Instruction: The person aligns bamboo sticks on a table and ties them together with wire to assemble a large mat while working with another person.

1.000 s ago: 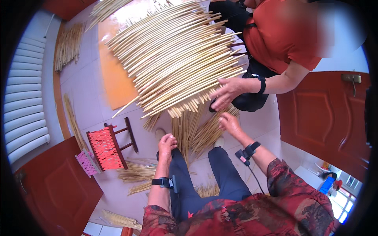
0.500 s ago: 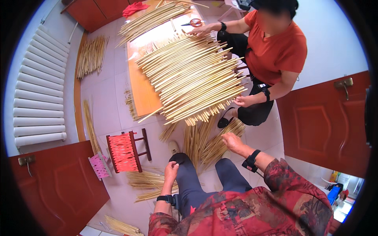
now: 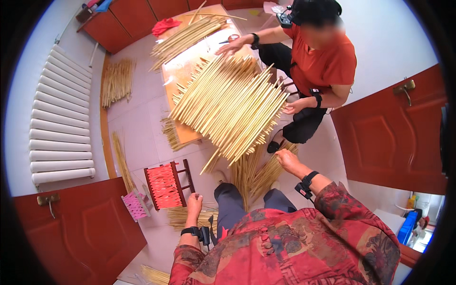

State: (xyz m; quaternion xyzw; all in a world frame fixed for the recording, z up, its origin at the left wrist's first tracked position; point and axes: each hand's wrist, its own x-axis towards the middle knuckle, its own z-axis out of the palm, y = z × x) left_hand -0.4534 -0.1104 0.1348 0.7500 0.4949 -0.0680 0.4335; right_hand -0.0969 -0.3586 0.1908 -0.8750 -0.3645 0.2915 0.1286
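My left hand (image 3: 194,205) hangs beside my left knee with its fingers curled in and nothing visible in them. Out in front of my right leg, my right hand (image 3: 288,161) is loosely closed, and no held thing shows. Both hands are apart from the broad layer of pale straw-coloured stalks (image 3: 228,102), which lies slantwise over the table's near end and juts past its edge. A co-worker in an orange-red top has one hand (image 3: 233,45) over its far side and the other hand (image 3: 295,106) at its right edge.
A wooden stool with red webbing (image 3: 164,184) and a smaller pink-webbed one (image 3: 135,205) stand left of my legs. Stalk bundles (image 3: 251,175) lie on the floor by my feet. Scissors (image 3: 230,38), more stalks (image 3: 190,40) and a red cloth (image 3: 166,26) are on the table (image 3: 183,130).
The stalk layer has turned, its near left end swinging toward me, so the stalks lie more steeply. The co-worker's hands stay by it. My left hand is farther from my leg.
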